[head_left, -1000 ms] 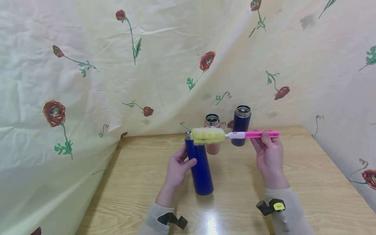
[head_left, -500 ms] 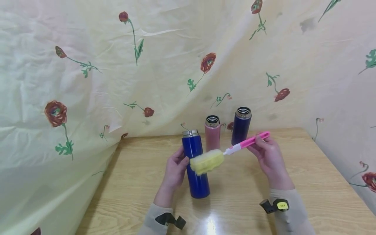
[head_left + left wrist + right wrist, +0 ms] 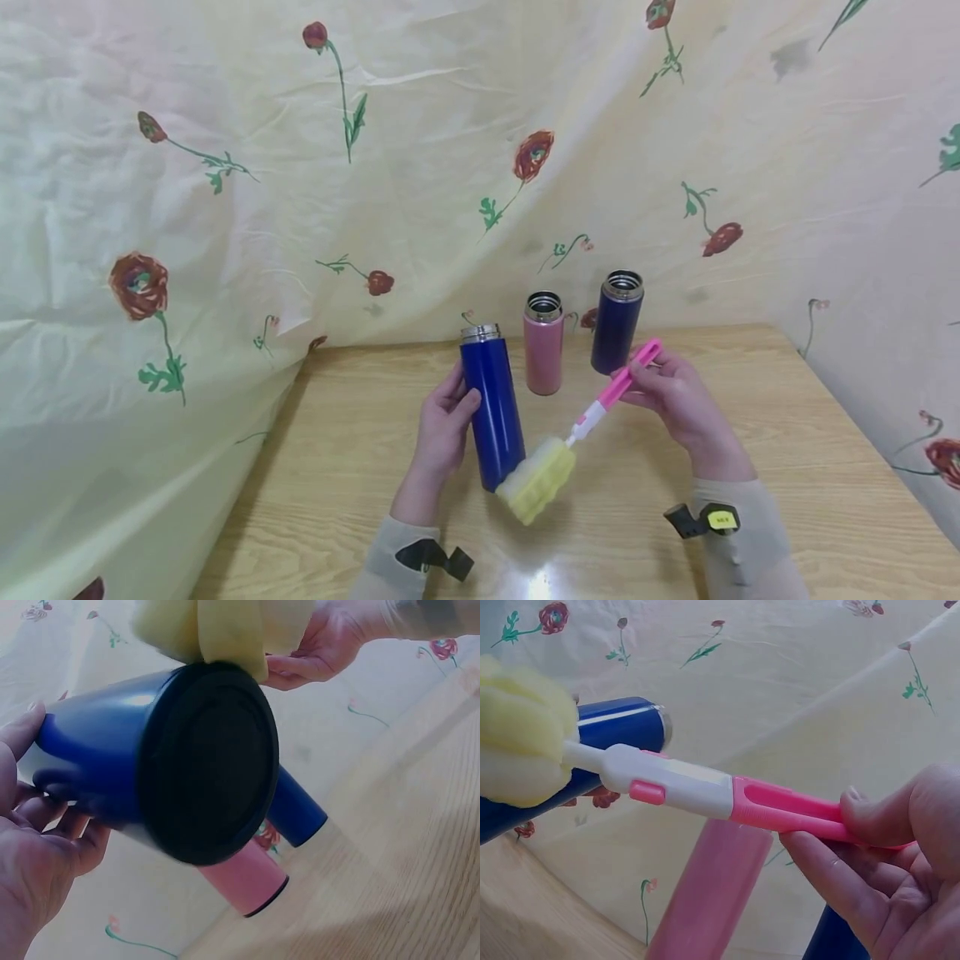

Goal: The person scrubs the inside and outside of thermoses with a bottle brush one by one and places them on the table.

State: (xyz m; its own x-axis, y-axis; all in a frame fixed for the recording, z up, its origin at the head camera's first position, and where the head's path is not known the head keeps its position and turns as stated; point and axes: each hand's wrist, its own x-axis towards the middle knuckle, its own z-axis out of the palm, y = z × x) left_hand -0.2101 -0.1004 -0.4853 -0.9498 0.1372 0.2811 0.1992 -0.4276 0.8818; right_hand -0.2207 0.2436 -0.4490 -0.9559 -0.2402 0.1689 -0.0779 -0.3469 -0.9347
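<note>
My left hand (image 3: pixel 442 421) grips a tall blue bottle (image 3: pixel 491 408) round its upper half. The bottle has no lid, leans a little to the left, and its dark base (image 3: pixel 210 765) faces the left wrist camera. Between thumb and fingers, my right hand (image 3: pixel 678 400) pinches the pink handle (image 3: pixel 633 371) of a sponge bottle brush. Its yellow and white sponge head (image 3: pixel 538 482) points down to the left and overlaps the bottle's lower right side in the head view. In the right wrist view the brush's white neck (image 3: pixel 667 784) shows a pink button.
Behind the hands, a pink bottle (image 3: pixel 543 346) and a dark blue bottle (image 3: pixel 617 325) stand upright without lids on the wooden table (image 3: pixel 337 450). A flower-printed cloth (image 3: pixel 420 167) hangs along the table's back and sides.
The brush has swung from level at the blue bottle's mouth down along its side to near its base. My left hand and the bottle have shifted slightly left.
</note>
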